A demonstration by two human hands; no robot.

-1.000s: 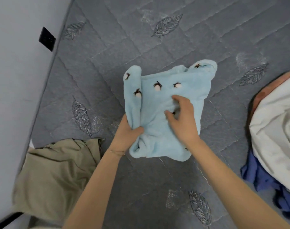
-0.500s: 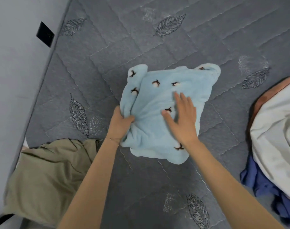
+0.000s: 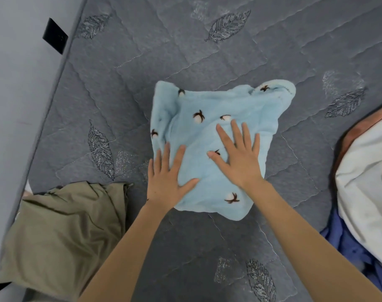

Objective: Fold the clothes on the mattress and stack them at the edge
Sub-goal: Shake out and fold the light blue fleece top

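Left hand (image 3: 166,182), which gripped one side of the blue fleece (image 3: 218,105) a second ago, now lies spread flat beside the spread right hand (image 3: 240,162), both pressing it mid-way across the mattress (image 3: 185,51), so it looks folded and ready to join the olive garment (image 3: 61,232) at the edge.

A grey quilted mattress (image 3: 207,51), stitched with leaf motifs, is set against a plain pale wall (image 3: 15,83) on the left. A black rectangular plate (image 3: 55,35) is mounted on that wall.
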